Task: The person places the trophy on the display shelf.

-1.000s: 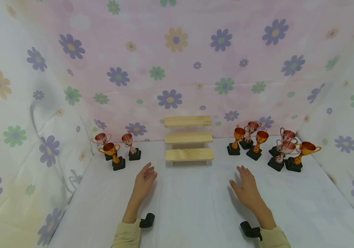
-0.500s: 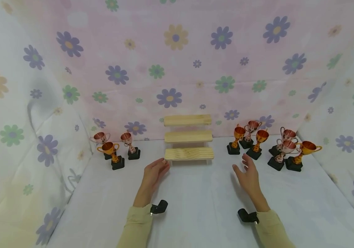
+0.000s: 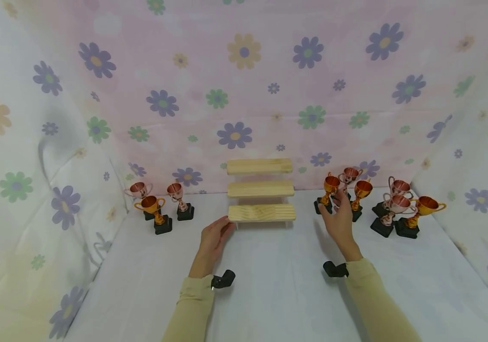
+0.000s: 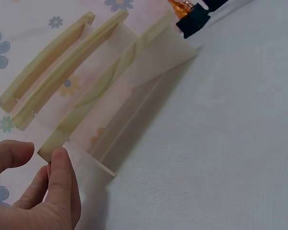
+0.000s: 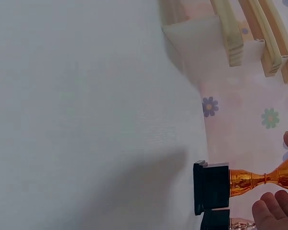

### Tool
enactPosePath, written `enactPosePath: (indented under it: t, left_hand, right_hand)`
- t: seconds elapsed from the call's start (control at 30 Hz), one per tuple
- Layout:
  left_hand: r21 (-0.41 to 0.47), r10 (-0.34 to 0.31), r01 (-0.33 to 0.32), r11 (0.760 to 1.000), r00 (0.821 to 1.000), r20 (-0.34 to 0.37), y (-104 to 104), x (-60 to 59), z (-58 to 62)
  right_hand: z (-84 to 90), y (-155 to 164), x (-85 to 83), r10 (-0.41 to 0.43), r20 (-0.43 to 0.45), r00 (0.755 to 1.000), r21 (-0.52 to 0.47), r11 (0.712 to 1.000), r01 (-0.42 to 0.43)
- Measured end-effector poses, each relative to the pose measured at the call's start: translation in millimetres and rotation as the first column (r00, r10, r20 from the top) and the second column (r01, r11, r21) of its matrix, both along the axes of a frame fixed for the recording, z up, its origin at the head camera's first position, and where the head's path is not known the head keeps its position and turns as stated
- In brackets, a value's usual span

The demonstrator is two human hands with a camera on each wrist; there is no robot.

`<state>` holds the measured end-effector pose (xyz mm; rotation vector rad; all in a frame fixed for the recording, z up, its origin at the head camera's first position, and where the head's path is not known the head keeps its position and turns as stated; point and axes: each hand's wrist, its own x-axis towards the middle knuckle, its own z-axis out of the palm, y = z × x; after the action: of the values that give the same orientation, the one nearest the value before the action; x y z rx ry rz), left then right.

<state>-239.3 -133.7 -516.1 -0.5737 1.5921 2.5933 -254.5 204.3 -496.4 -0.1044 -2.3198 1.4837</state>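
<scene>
Your right hand [image 3: 341, 219] is reaching, fingers loosely spread and gripping nothing, for the gold trophy cup on a black square base [image 3: 326, 194] just ahead; contact appears imminent, though unclear. Your left hand [image 3: 213, 239] is resting relaxed at the three-tier pale wooden step stand [image 3: 261, 192].

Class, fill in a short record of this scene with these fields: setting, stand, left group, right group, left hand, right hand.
setting: white table enclosed by flowered cloth
stand: three-step wooden stand at the back centre, steps bare
left group: three small trophies on black bases
right group: seven small trophies on black bases
left hand: left hand at the lowest step's left end, fingertips touching or almost touching it
right hand: right hand reaching the gold trophy nearest the stand, fingers around its stem, grip not clear
</scene>
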Motion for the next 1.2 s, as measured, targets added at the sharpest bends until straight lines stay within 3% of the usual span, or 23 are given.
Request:
enactPosePath:
  t: [0.37,0.73,1.2]
  left_hand:
    - [-0.021,0.026,-0.026,0.999,1.000,-0.011,1,-6.7,-4.4]
    - [-0.047,0.045,-0.044,0.998,0.999,0.015,6,-6.5,-7.1]
    - [-0.048,0.048,-0.047,0.998,0.999,0.008,5,-6.5,-6.9]
  right_hand:
    - [0.2,-2,-22.1,-0.053,0.004,0.999,-0.063,0.997,0.053]
    - [1.4,-3,-30.3,-0.106,-0.061,0.993,-0.140,0.985,0.096]
    - [1.8,-4,-35.7,-0.085,-0.158,0.984,-0.076,0.994,0.074]
